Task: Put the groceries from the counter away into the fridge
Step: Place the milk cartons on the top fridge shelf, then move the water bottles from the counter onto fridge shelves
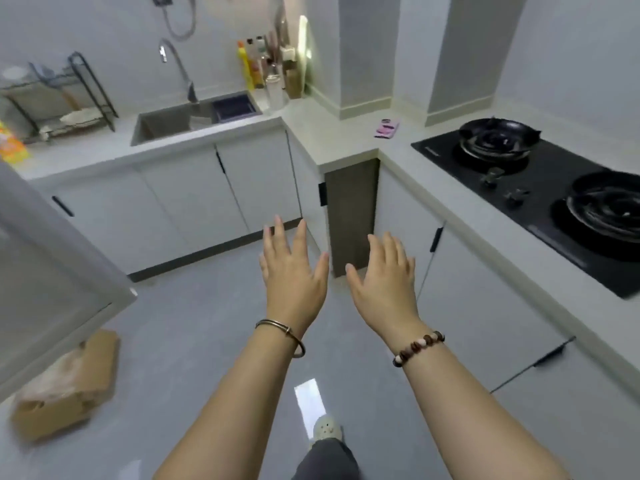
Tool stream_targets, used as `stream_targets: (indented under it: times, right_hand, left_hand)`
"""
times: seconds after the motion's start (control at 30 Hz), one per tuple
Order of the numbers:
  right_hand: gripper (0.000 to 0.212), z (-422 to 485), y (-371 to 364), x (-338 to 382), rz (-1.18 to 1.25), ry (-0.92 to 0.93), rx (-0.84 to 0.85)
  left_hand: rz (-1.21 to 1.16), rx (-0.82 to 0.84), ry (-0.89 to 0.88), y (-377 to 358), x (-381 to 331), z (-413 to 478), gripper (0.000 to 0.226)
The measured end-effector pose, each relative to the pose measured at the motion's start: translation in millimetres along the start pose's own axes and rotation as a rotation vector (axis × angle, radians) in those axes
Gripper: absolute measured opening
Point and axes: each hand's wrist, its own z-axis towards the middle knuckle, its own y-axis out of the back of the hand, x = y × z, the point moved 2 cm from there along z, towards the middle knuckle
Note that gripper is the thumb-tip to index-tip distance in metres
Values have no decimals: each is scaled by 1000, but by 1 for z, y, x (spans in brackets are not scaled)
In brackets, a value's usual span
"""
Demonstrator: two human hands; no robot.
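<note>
Both hands are out in front, left hand [294, 271] and right hand [384, 282], fingers spread flat and holding nothing. They hang over the floor [194, 341], well short of the counter [346, 140].

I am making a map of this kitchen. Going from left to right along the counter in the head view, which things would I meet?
Orange packet → dish rack → sink → bottles in the corner → pink item → black gas hob.
</note>
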Motion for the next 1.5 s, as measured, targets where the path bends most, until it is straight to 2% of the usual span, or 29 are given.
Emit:
stream_targets:
  times: [0.13,0.4,0.53,0.7,0.87,1.1,1.2,1.37,1.5]
  right_hand:
    - [66,10,50,-77,-93,-194,-134]
    - [69,51,126,-201,-229,-518,-356]
    - [68,81,162,-254,-282,-651,-412]
    - [65,111,201,-308,-320,-782,-509]
    - [66,117,222,-355,-371,-920,-573]
    - [67,97,235,-397,-378,-1030,-676]
    - [60,82,241,-419,-357,-1078,-679]
    - [59,57,260,-456,-342,-1079,-697]
    - [59,34,286,-492,-320,-1063,-716]
  left_hand:
    - [-15,146,-213,-63,-80,26,65]
    - [-106,301,-565,-166,-227,81,66]
    - [-148,332,-664,-210,-288,116,67]
    - [-218,401,-770,-256,-357,149,80]
    - [-278,487,-898,-298,-422,153,71]
    - [-321,601,-1014,-335,-475,124,76]
    - [-324,648,-1043,-349,-493,111,74]
    - [-321,593,-1156,-368,-522,93,72]
    - [-331,563,-1165,-376,-553,83,71]
